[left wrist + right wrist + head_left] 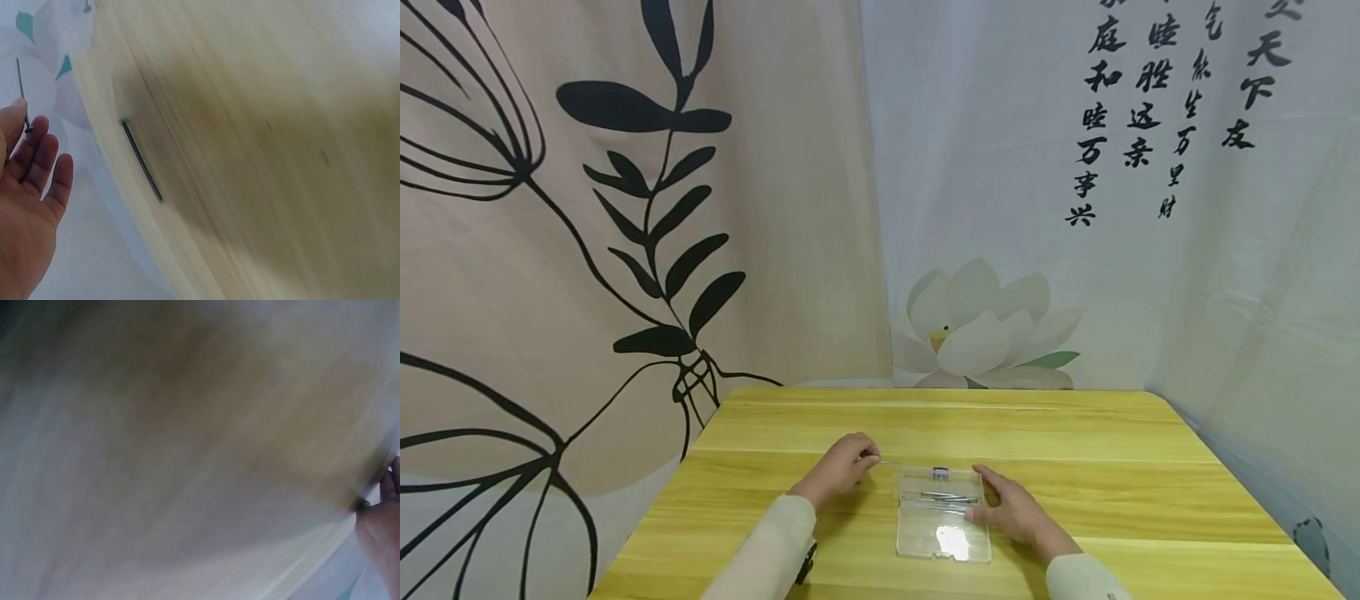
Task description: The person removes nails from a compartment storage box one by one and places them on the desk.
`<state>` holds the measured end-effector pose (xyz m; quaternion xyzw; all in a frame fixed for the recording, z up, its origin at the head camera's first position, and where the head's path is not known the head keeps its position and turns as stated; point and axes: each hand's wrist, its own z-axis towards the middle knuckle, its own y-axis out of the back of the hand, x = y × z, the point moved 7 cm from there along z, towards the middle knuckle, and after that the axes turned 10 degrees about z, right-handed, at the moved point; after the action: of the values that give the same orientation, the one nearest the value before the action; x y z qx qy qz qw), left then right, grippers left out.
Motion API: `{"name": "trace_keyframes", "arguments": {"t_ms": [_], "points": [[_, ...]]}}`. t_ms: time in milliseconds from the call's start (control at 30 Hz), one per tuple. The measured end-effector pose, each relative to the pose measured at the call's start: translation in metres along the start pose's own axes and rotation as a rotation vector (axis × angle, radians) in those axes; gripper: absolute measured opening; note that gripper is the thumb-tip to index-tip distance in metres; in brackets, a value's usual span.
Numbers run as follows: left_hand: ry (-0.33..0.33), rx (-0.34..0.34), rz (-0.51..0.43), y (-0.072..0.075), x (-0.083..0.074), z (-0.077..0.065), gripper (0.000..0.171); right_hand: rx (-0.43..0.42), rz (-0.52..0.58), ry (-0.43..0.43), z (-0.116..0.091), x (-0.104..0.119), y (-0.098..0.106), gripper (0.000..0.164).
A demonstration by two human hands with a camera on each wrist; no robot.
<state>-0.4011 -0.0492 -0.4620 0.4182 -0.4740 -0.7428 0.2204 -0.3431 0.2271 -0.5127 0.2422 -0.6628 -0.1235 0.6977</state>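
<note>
My left hand [842, 467] pinches a thin nail [22, 94] between thumb and finger, its flat head near the fingertips and its shaft sticking out. Just right of that hand, a clear plastic box [912, 533] lies unfolded on the table. Several metal nails [950, 497] lie across its middle, and a small dark clip [940, 473] sits at its far edge. My right hand [1018, 512] grips the box's right side, index finger at the far corner and thumb over the near half. The right wrist view is blurred and shows only part of this hand [381, 531].
A wooden table [1112, 450] spreads under both hands. In the left wrist view, a dark slim rod [142, 161] lies near the table's edge, and part of another nail [87, 6] shows at the top. Printed cloth curtains [790, 208] hang behind the table.
</note>
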Motion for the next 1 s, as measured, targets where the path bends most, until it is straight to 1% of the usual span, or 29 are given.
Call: {"name": "trace_keyframes", "arguments": {"t_ms": [200,433,567,733,867,1000], "points": [[0.024,-0.028,0.004,0.010,0.021,-0.014,0.013,0.010,0.018,-0.003,0.000,0.000,-0.002,0.085],[0.042,-0.054,0.002,0.013,0.038,-0.032,0.010,0.010,0.005,0.003,0.000,0.001,0.000,0.085],[0.056,-0.064,0.000,0.013,0.046,-0.039,0.010,0.009,0.008,-0.002,0.000,0.001,0.000,0.086],[0.058,-0.070,0.005,0.012,0.053,-0.043,0.009,0.009,0.009,0.001,0.000,0.002,0.001,0.086],[0.057,-0.048,0.004,0.008,0.054,-0.044,0.010,0.004,0.000,0.008,-0.001,0.003,0.001,0.086],[0.040,-0.028,0.007,0.005,0.052,-0.046,0.009,0.010,0.009,0.006,-0.002,0.003,0.000,0.085]]}}
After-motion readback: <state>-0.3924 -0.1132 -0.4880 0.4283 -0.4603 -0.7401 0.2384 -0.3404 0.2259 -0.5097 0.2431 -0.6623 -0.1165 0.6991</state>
